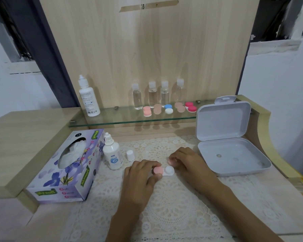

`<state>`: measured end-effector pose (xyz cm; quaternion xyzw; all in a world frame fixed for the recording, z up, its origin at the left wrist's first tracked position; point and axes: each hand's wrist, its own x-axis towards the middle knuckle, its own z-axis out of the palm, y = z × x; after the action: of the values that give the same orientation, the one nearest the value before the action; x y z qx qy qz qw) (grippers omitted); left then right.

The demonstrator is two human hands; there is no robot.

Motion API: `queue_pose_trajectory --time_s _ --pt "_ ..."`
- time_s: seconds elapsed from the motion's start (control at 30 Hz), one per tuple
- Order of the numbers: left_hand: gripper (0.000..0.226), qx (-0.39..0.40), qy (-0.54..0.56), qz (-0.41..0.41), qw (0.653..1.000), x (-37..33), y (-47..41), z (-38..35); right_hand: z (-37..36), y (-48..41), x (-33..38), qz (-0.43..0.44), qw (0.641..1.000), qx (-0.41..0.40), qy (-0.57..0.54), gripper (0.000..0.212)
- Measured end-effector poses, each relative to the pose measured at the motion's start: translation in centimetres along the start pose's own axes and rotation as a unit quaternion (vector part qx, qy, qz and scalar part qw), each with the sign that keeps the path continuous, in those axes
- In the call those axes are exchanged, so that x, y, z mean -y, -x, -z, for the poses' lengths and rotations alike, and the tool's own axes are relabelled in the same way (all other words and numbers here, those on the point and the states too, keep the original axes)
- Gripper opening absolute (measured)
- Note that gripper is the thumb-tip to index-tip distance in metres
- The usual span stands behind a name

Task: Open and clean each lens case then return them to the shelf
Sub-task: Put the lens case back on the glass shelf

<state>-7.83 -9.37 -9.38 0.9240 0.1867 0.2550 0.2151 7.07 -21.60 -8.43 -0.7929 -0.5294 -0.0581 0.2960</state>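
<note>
A white lace mat with an openwork floral pattern covers the pale worktop, and both hands meet on it. The left hand has a narrow grip: thumb and fingertips pinch the round pink cap on the left well of the lens case. This small, smooth plastic case lies flat on the mat, its long axis running left to right, and its right well shows as a white dome. The right hand curls over the case's far right end, its fingertips closed on a small pink round piece. To the left stands a squat white solution bottle, uncapped, with its white cap upright just beside it, then a glossy cardboard tissue box printed with purple flowers. To the right a rounded white plastic box sits open, its lid upright. Behind, a glass shelf carries a row of five lens cases in pink, beige, blue-and-white, beige and red, their long axes pointing front to back. Four clear bottles stand behind them, and a tall white bottle to their left. A light wood-grain panel backs it all.
</note>
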Motion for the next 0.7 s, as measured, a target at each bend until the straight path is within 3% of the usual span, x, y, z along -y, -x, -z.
queue_pose_trajectory --time_s 0.13,0.27,0.4,0.7 --pt "0.023 0.002 0.0 0.001 1.0 0.1 0.0 0.0 0.0 0.3 0.0 -0.006 0.999 -0.007 -0.041 0.039" --pt "0.023 0.004 -0.001 0.0 1.0 0.1 -0.1 0.0 0.9 0.3 0.6 0.015 0.99 0.011 -0.138 0.027" --pt "0.022 0.005 0.002 0.001 1.0 0.3 0.0 -0.1 0.9 0.5 0.4 0.048 0.993 0.063 -0.082 0.031" --pt "0.022 -0.001 0.004 0.0 1.0 0.4 -0.1 -0.2 0.3 0.7 0.4 0.077 0.994 0.056 -0.059 0.027"
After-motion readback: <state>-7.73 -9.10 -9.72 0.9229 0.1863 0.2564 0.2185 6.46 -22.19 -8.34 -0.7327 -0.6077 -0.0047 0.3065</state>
